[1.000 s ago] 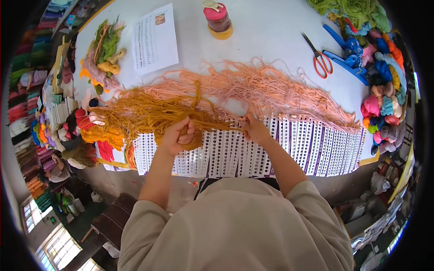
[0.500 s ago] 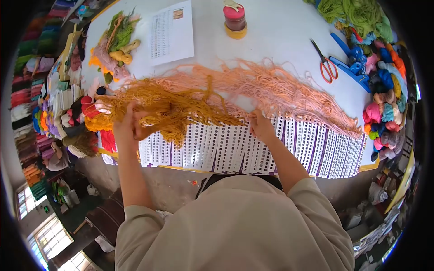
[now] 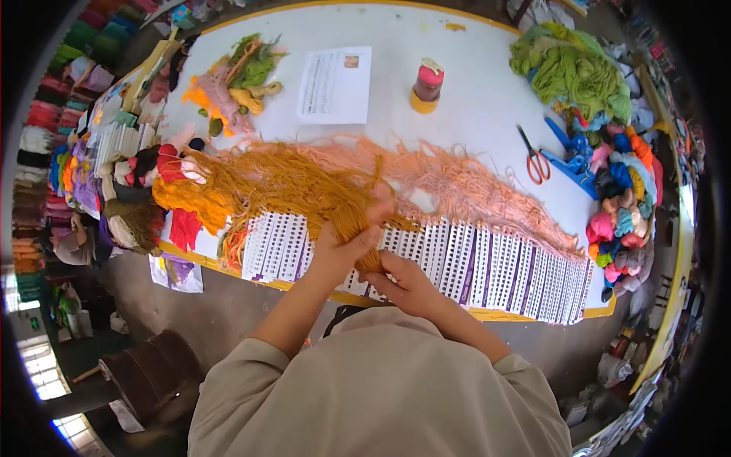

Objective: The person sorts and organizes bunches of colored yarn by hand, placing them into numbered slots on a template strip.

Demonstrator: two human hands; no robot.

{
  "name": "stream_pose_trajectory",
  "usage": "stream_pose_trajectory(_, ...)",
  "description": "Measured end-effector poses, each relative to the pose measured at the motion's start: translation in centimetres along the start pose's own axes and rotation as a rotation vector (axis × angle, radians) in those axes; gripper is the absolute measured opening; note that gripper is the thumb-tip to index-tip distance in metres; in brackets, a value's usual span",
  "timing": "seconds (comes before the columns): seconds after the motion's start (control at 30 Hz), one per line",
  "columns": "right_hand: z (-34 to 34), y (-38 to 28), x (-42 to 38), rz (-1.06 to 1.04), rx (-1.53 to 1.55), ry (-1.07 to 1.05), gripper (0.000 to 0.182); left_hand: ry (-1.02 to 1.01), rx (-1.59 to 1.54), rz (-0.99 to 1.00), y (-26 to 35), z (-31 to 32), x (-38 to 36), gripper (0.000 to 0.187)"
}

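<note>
A bundle of mustard-yellow yarn (image 3: 282, 181) lies across the table's front and reaches into both my hands. My left hand (image 3: 343, 247) is closed round a gathered part of it, with the fingertips blurred. Just below and to the right, my right hand (image 3: 410, 283) pinches the bundle's lower end, close to my body. Behind and to the right spreads loose peach-pink yarn (image 3: 480, 186). Under the hands runs a row of white cards with punched holes (image 3: 487, 263), several with purple edges; the yarn hides part of them.
On the white table (image 3: 304, 27) lie a printed sheet (image 3: 333, 85), a pink-topped spool (image 3: 428, 82), scissors (image 3: 534, 158) and a blue clamp-like tool (image 3: 571, 156). Green yarn (image 3: 567, 72) and coloured skeins (image 3: 624, 206) fill the right edge; more skeins (image 3: 126, 190) crowd the left.
My left hand has moved right and my right hand left, so they now meet near the middle. The mustard yarn is gathered between them. The view has shifted, showing more of the table's far side.
</note>
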State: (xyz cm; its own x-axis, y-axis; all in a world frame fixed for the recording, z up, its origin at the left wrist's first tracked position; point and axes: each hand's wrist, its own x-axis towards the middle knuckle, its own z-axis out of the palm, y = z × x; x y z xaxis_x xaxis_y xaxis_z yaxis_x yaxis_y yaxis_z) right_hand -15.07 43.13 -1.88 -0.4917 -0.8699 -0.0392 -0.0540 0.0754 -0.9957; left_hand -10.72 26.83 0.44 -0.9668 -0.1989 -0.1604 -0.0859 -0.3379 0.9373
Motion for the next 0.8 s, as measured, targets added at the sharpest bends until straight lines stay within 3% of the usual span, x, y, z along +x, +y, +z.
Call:
stream_pose_trajectory(0.03,0.1,-0.5,-0.2,0.032,-0.010,-0.031,0.016,0.044,-0.335,-0.163,0.2,-0.1,-0.3,0.051)
stream_pose_trajectory(0.1,0.4,-1.5,-0.9,0.038,-0.071,-0.012,0.016,0.000,-0.312,-0.104,0.8,-0.3,-1.1,0.053)
stream_pose_trajectory(0.17,0.9,-2.6,-1.4,0.057,-0.136,0.137,0.020,0.015,-0.586,-0.156,0.7,-0.1,-1.7,0.050)
stream_pose_trajectory(0.23,0.9,-3.2,-1.4,0.012,-0.088,0.358,0.026,-0.012,-0.538,-0.151,0.7,0.0,-2.2,0.049)
stream_pose_trajectory(0.3,0.3,-3.9,-1.4,0.067,0.085,0.394,0.020,-0.062,-0.433,-0.105,1.7,0.7,-2.9,0.047)
stream_pose_trajectory(0.33,0.2,-4.2,-1.4,0.078,0.055,0.401,0.016,0.005,-0.438,-0.076,2.5,1.7,-3.2,0.038)
stream_pose_trajectory(0.47,1.2,-5.8,-1.0,0.048,0.066,0.463,0.010,-0.070,-0.271,-0.125,2.9,1.7,-4.2,0.036)
stream_pose_trajectory(0.6,2.1,-6.1,-1.6,-0.015,0.129,0.474,0.008,-0.060,-0.287,-0.183,3.3,2.0,-5.1,0.035)
stream_pose_trajectory(0.67,2.3,-6.9,-2.1,0.146,0.415,0.453,0.006,0.027,-0.418,-0.154,3.7,2.6,-5.4,0.035)
stream_pose_trajectory(0.8,2.4,-7.2,-2.4,0.212,0.601,0.497,0.010,-0.030,-0.470,-0.173,2.2,1.6,-5.6,0.036)
